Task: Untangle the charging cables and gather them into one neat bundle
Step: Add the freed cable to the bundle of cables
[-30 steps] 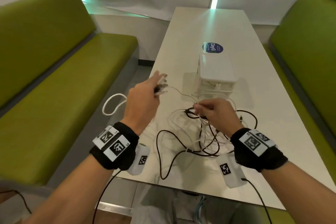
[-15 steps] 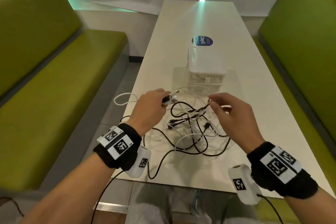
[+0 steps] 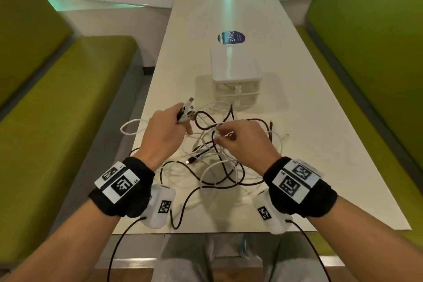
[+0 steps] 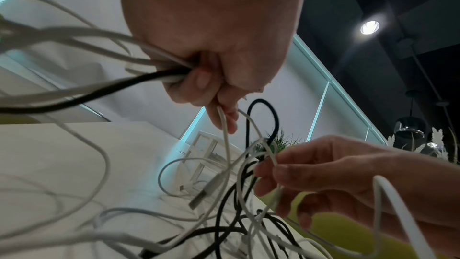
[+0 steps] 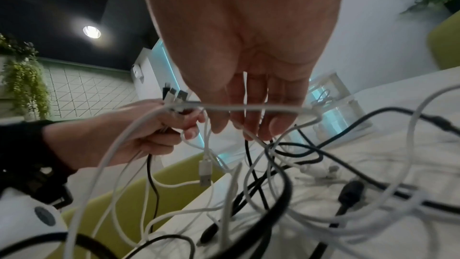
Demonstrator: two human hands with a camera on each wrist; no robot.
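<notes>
A tangle of black and white charging cables (image 3: pixel 217 167) lies on the white table (image 3: pixel 320 144) in front of me. My left hand (image 3: pixel 183 119) is raised just above it and grips a bunch of cable ends, whose plugs (image 3: pixel 188 107) stick out past the fingers. In the left wrist view the left hand (image 4: pixel 199 78) is curled round white and black cords. To its right, my right hand (image 3: pixel 219 135) pinches one white cable (image 4: pixel 272 157) between thumb and forefinger, lifted out of the tangle. In the right wrist view this white cable (image 5: pixel 248 108) runs across the fingertips (image 5: pixel 251 125).
A white drawer box (image 3: pixel 233 71) stands just beyond the cables, with a round blue sticker (image 3: pixel 231 37) behind it. Green benches (image 3: pixel 57 110) flank the table on both sides. One white loop (image 3: pixel 128 127) hangs over the table's left edge.
My left hand has come in from the left with its bunch of plugs. The right hand, open half a second ago, now pinches a white cable beside it.
</notes>
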